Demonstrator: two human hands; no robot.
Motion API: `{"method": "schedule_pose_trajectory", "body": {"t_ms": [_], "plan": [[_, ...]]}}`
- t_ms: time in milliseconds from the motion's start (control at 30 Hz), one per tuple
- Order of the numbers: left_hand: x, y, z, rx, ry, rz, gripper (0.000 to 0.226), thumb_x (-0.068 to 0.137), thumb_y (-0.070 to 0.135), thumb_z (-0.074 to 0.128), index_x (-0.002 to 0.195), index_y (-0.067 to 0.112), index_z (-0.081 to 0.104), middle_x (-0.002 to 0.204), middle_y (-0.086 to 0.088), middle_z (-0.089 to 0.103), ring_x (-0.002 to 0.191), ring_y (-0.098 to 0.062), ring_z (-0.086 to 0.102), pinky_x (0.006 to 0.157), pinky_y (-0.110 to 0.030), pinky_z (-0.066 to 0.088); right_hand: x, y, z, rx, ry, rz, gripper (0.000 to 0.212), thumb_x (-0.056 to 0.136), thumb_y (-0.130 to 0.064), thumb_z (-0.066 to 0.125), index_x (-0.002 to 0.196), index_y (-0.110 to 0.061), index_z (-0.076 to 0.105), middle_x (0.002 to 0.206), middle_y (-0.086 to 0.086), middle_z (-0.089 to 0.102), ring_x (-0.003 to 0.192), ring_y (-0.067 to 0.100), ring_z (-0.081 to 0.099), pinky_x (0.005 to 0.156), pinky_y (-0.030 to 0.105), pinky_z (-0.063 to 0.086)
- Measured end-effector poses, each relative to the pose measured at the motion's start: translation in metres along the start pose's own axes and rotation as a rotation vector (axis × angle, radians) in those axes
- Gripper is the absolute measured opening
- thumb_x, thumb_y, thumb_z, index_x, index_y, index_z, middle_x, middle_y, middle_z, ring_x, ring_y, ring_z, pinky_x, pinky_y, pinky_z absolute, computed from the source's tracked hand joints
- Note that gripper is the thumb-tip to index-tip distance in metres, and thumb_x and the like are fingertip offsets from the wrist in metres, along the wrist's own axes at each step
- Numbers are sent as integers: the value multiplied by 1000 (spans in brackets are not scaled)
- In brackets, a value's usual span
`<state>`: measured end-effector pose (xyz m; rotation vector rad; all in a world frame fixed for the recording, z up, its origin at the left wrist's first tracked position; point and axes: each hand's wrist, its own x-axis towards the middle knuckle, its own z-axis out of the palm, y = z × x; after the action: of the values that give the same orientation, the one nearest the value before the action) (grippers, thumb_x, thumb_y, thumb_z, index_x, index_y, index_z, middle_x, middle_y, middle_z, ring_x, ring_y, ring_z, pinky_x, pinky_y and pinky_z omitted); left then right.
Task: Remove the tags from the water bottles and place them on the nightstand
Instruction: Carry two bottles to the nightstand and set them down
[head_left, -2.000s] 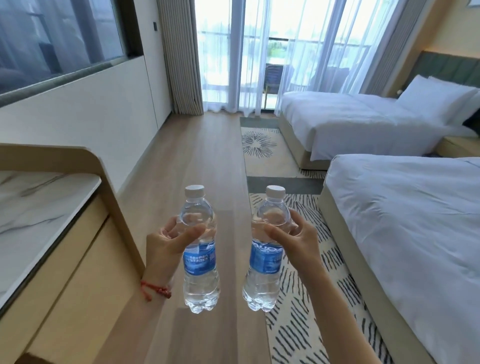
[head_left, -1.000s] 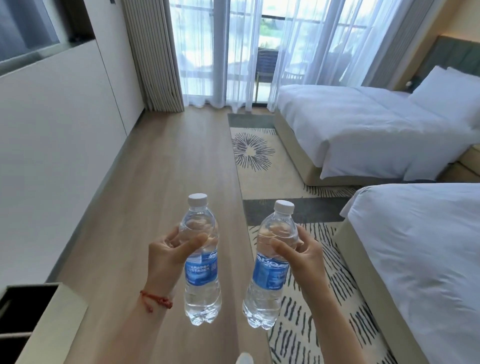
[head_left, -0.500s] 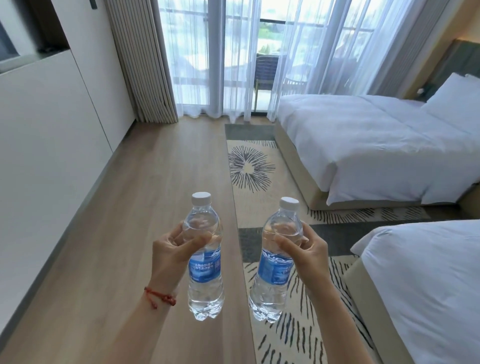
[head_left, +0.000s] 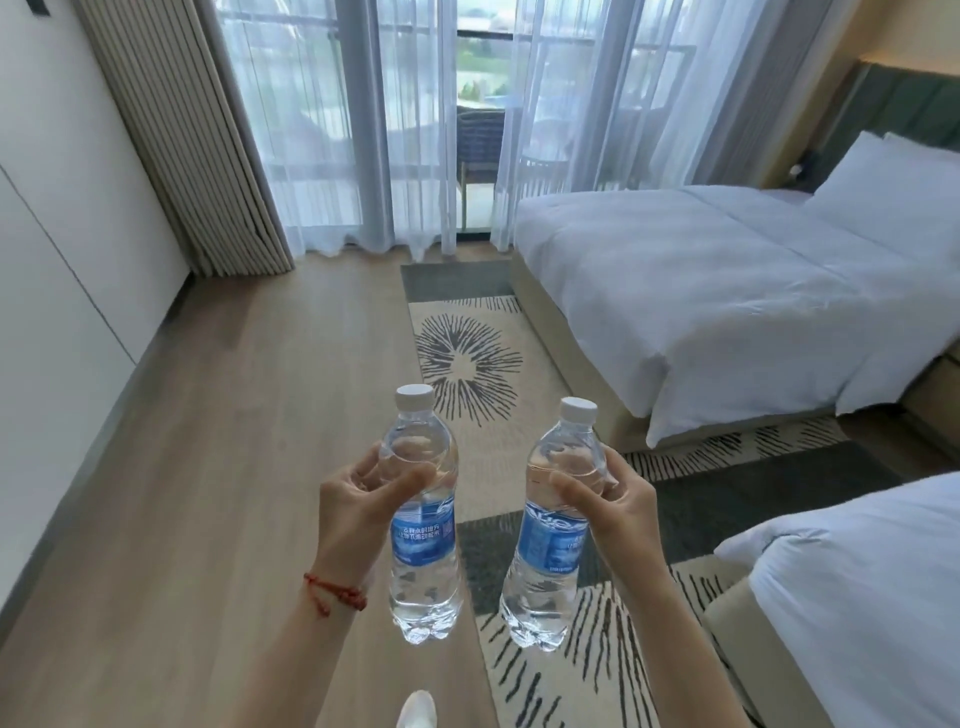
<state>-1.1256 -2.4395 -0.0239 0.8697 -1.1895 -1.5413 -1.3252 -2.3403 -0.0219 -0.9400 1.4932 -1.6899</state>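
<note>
Left hand (head_left: 358, 499) clasps the left bottle (head_left: 423, 525) at its shoulder; right hand (head_left: 621, 512) clasps the right bottle (head_left: 553, 530) likewise, above the rug (head_left: 467, 358). Label print is unreadable.

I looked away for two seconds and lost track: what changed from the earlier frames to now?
The person carried both bottles forward into the room: the marble-topped counter on the left dropped out of view, and the far bed and curtains came closer. Nothing was taken hold of or let go. The left hand still grips the left bottle, the right hand the right bottle, both upright and capped.
</note>
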Motion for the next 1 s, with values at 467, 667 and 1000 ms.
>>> {"method": "schedule_pose_trajectory", "body": {"t_ms": [467, 667, 1000], "plan": [[258, -25, 77, 42, -190, -76, 35, 48, 25, 79, 82, 22, 74, 81, -1, 76, 72, -16, 71, 59, -19, 54, 219, 19, -13, 14, 187, 3, 55, 53, -32, 82, 103, -20, 62, 87, -5, 75, 79, 15, 72, 63, 16, 54], [330, -53, 144, 75, -240, -77, 40, 46, 27, 86, 84, 25, 74, 83, 0, 76, 74, -15, 71, 60, -17, 53, 307, 33, -60, -27, 225, 14, 44, 56, -27, 78, 98, -25, 65, 85, -7, 75, 78, 12, 72, 62, 15, 53], [432, -73, 282, 95, -346, -89, 38, 44, 31, 81, 82, 29, 75, 82, 0, 76, 76, -17, 71, 63, -17, 53, 426, 20, -159, -75, 304, 0, 55, 48, -43, 78, 98, -27, 63, 84, -10, 75, 77, 12, 72, 61, 14, 52]]}}
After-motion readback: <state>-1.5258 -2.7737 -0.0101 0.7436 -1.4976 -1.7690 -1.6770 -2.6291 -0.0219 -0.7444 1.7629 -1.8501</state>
